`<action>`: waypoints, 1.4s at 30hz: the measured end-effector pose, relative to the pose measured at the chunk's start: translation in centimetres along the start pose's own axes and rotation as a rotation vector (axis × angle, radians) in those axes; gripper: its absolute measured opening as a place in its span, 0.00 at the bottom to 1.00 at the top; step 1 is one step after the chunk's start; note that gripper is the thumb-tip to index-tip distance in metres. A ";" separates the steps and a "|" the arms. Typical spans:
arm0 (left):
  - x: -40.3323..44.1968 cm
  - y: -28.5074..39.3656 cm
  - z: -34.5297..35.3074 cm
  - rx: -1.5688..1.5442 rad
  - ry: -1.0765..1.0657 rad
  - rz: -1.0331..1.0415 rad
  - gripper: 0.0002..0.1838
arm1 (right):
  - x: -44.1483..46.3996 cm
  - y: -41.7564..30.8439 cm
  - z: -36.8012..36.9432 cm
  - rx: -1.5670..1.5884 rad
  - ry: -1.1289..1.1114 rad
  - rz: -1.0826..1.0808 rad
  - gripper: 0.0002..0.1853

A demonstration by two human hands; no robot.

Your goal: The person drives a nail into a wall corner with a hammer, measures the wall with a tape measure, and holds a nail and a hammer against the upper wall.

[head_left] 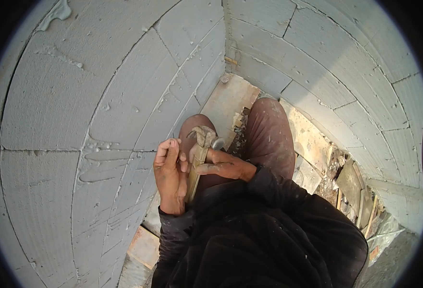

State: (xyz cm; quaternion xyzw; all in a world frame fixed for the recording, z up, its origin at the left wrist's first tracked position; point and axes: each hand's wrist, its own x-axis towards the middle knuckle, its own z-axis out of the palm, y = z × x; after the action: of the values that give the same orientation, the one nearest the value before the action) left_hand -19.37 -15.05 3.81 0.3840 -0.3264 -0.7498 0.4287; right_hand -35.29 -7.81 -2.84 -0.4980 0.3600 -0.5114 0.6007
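Note:
A hammer with a worn, mortar-smeared head (204, 137) and a pale handle (193, 180) stands over my lap, head pointing away from me. My right hand (226, 165) is closed around the handle just below the head. To the left of the handle is my left hand (172, 170), its fingers bent and the thumb pressed near the index fingertip. Whatever may be between those fingertips is too small to make out. Both my knees are bent beneath the hands.
Grey block walls (125, 86) with mortar-filled joints rise on the left and right (326, 62) and meet in a corner ahead. Boards (233, 98) lie on the floor between them. Broken boards, rubble and clear plastic (386, 235) lie at the right.

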 end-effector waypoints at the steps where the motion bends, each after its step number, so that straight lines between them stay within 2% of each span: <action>1: 1.5 -0.1 0.0 -0.005 -0.011 -0.023 0.06 | -0.3 -0.7 -1.0 0.179 0.104 0.016 0.17; 2: 3.5 -0.7 -0.1 -0.009 -0.020 -0.047 0.06 | -0.5 -1.3 -1.9 0.360 0.208 0.034 0.19; 3: 5.5 -1.5 -0.2 -0.012 -0.027 -0.074 0.07 | -0.4 -2.0 -2.8 0.385 0.378 0.009 0.19; 6: 11.9 -4.8 0.0 0.121 -0.081 -0.179 0.11 | 0.6 -4.5 -7.2 0.321 0.847 -0.011 0.20; 8: 15.8 -6.9 1.3 0.231 -0.109 -0.247 0.13 | 1.7 -5.5 -9.9 0.329 1.070 0.030 0.18; 12: 23.2 -12.5 3.6 0.355 -0.132 -0.408 0.15 | 2.8 -4.0 -14.5 0.422 1.242 -0.105 0.16; 15: 28.1 -17.4 3.4 0.329 -0.121 -0.472 0.15 | 3.2 -2.3 -16.9 0.428 1.308 -0.163 0.15; 20: 32.8 -23.3 3.0 0.088 0.016 -0.579 0.11 | 3.2 1.4 -18.4 0.619 1.243 -0.067 0.13; 25: 35.0 -24.9 4.4 0.025 0.107 -0.608 0.08 | 4.5 5.7 -19.0 0.584 1.204 -0.007 0.12; 30: 36.9 -26.7 4.0 -0.067 0.055 -0.545 0.08 | 5.7 8.3 -18.5 0.469 1.224 0.116 0.11; 36: 38.9 -27.6 3.9 -0.118 0.040 -0.551 0.08 | 6.6 9.6 -19.7 0.445 1.220 0.150 0.05; 42: 39.9 -28.3 5.2 -0.115 0.105 -0.567 0.08 | 7.7 10.7 -21.6 0.463 1.153 0.083 0.07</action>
State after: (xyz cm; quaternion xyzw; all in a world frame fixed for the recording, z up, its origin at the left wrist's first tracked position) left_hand -48.43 -37.97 -28.59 0.4731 -0.1405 -0.8361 0.2395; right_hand -51.19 -20.43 -17.85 0.0159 0.5252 -0.7390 0.4217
